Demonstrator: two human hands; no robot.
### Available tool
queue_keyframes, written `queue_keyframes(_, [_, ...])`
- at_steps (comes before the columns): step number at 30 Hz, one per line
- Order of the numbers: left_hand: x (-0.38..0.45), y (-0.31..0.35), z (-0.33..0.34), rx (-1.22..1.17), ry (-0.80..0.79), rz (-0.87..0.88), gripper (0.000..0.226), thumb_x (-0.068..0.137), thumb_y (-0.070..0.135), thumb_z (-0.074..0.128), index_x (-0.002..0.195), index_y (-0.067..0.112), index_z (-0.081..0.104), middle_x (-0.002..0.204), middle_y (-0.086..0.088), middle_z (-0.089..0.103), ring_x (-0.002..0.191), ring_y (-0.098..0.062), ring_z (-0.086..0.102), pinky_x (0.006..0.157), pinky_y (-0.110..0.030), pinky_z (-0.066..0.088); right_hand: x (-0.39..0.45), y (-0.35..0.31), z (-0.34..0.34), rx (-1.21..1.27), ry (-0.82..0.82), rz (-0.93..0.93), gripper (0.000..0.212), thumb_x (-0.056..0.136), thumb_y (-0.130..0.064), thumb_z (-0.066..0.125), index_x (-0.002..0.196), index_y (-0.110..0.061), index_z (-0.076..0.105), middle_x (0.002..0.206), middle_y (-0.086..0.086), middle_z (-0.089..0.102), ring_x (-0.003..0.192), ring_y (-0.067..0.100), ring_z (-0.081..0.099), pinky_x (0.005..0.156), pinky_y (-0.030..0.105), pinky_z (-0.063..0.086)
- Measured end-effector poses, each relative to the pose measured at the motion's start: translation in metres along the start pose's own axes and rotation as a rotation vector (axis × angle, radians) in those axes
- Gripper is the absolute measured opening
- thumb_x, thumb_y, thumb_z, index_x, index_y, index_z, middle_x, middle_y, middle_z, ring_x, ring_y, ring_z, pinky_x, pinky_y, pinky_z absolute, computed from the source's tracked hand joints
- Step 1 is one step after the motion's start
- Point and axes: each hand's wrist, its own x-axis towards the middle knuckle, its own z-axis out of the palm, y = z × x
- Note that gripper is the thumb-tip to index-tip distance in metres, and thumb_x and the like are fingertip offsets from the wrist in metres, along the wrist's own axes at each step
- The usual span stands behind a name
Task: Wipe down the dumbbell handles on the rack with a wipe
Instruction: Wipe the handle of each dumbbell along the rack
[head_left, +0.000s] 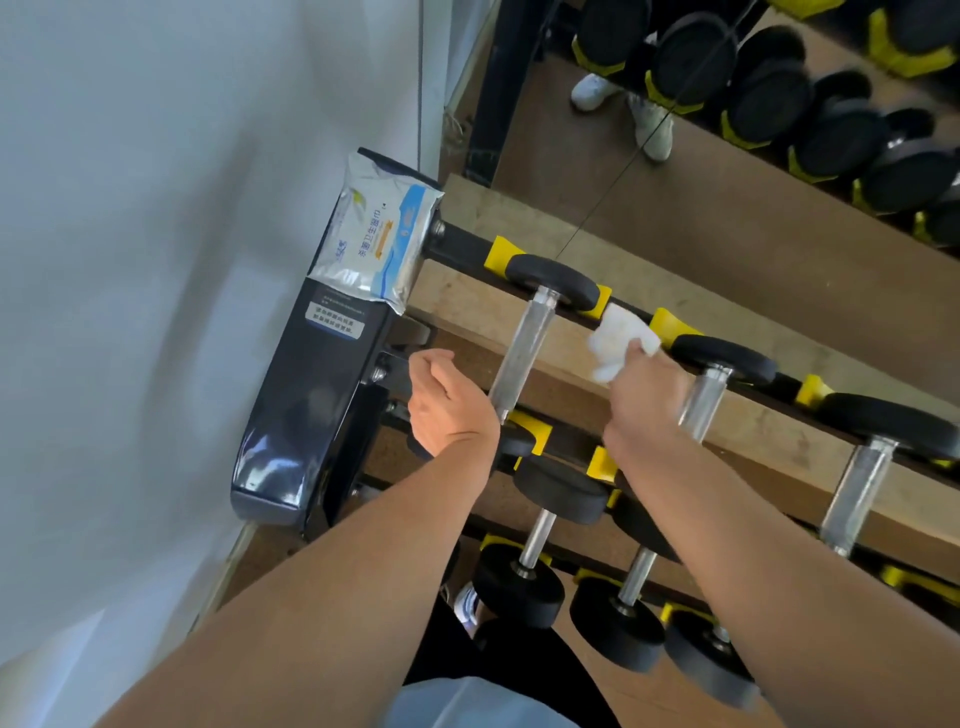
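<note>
My right hand (647, 395) pinches wipe (621, 340) (soft, limp, bunch it up). Left hand (441, 400) loosely curled, empty. Handle (524, 351) rigid, knurled; wrap wipe mid-bar.

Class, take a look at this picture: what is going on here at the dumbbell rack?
A person stands over a dumbbell rack by a mirror. Their right hand holds a crumpled white wipe between the first dumbbell handle and the second dumbbell handle on the top row, touching neither. The left hand hangs loosely curled with nothing in it, beside the first handle. A pack of wipes lies on the rack's end post.
</note>
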Motion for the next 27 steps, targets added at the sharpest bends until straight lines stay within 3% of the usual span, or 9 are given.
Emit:
queue_keyframes(4, [0.001,0.002,0.001,0.017,-0.008,0.003,0.031,0.1,0.022,0.031,0.097,0.025,0.062,0.07,0.011,0.054,0.066,-0.006,0.048,0.054,-0.027,0.03,0.005,-0.012,0.052,0.61,0.055,0.08,0.028,0.104,-0.025,0.045,0.124,-0.014,0.061,0.094,0.002,0.065,0.082,0.019,0.061,0.067,0.03,0.048])
queue_keyframes(10, [-0.001,0.004,-0.001,0.03,-0.013,0.004,0.03,0.1,0.022,0.033,0.101,0.023,0.063,0.073,0.016,0.051,0.066,-0.001,0.044,0.055,-0.025,0.027,-0.038,0.045,0.058,-0.165,-0.134,-0.442,0.043,0.105,-0.016,0.041,0.147,-0.026,0.046,0.136,-0.002,0.062,0.116,0.017,0.062,0.091,0.03,0.052])
queue_keyframes(13, [0.0,0.006,-0.004,0.029,-0.046,0.009,0.031,0.101,0.024,0.033,0.107,0.021,0.062,0.074,0.012,0.052,0.069,-0.007,0.048,0.056,-0.028,0.029,-0.032,0.065,0.016,-0.228,-0.319,-0.51,0.036,0.106,-0.021,0.04,0.14,-0.028,0.052,0.12,-0.005,0.067,0.095,0.013,0.062,0.074,0.026,0.048])
queue_keyframes(16, [-0.004,0.009,-0.008,0.041,-0.038,-0.042,0.026,0.102,0.034,0.036,0.112,0.022,0.058,0.083,0.005,0.057,0.074,-0.019,0.053,0.065,-0.032,0.034,-0.029,0.08,-0.014,0.255,-0.279,-0.272,0.021,0.105,-0.031,0.047,0.101,-0.029,0.068,0.081,-0.009,0.069,0.069,0.005,0.055,0.064,0.032,0.05])
queue_keyframes(19, [-0.012,0.015,-0.014,0.002,0.001,-0.021,0.025,0.099,0.044,0.046,0.109,0.023,0.054,0.084,0.012,0.054,0.075,-0.014,0.054,0.071,-0.034,0.037,-0.021,0.1,-0.051,0.7,-0.128,0.037,0.018,0.102,-0.03,0.054,0.106,-0.021,0.069,0.098,0.003,0.074,0.088,0.014,0.067,0.084,0.037,0.056])
queue_keyframes(21, [-0.027,0.019,-0.018,-0.002,0.042,0.164,0.024,0.096,0.043,0.053,0.108,0.022,0.055,0.086,0.014,0.055,0.079,-0.015,0.056,0.071,-0.031,0.038,-0.009,0.121,-0.077,0.359,0.135,-0.202,0.027,0.104,-0.027,0.048,0.126,-0.025,0.062,0.097,-0.002,0.072,0.081,0.013,0.065,0.072,0.031,0.052])
queue_keyframes(23, [-0.054,0.017,-0.016,-0.024,-0.015,0.313,0.016,0.093,0.039,0.057,0.101,0.025,0.057,0.088,0.015,0.059,0.079,-0.008,0.057,0.07,-0.029,0.041,0.013,0.141,-0.092,-0.067,0.326,-0.689,0.044,0.099,-0.005,0.044,0.138,-0.023,0.057,0.124,-0.004,0.067,0.108,0.016,0.065,0.096,0.028,0.048])
queue_keyframes(25, [-0.088,0.005,-0.004,-0.016,-0.145,0.361,0.005,0.094,0.035,0.058,0.09,0.033,0.055,0.086,0.015,0.061,0.079,-0.005,0.058,0.068,-0.028,0.045,0.054,0.169,-0.086,-0.458,0.248,-1.138,0.056,0.086,0.006,0.043,0.138,-0.008,0.057,0.142,0.009,0.057,0.136,0.028,0.048,0.121,0.032,0.022])
queue_keyframes(27, [-0.122,-0.014,0.016,0.062,-0.24,0.343,0.012,0.095,0.034,0.058,0.084,0.034,0.054,0.085,0.015,0.062,0.08,-0.003,0.058,0.069,-0.025,0.043,0.073,0.188,-0.071,-0.764,0.03,-1.186,0.057,0.086,0.003,0.049,0.142,-0.007,0.052,0.152,0.011,0.046,0.148,0.028,0.026,0.125,0.036,0.007])
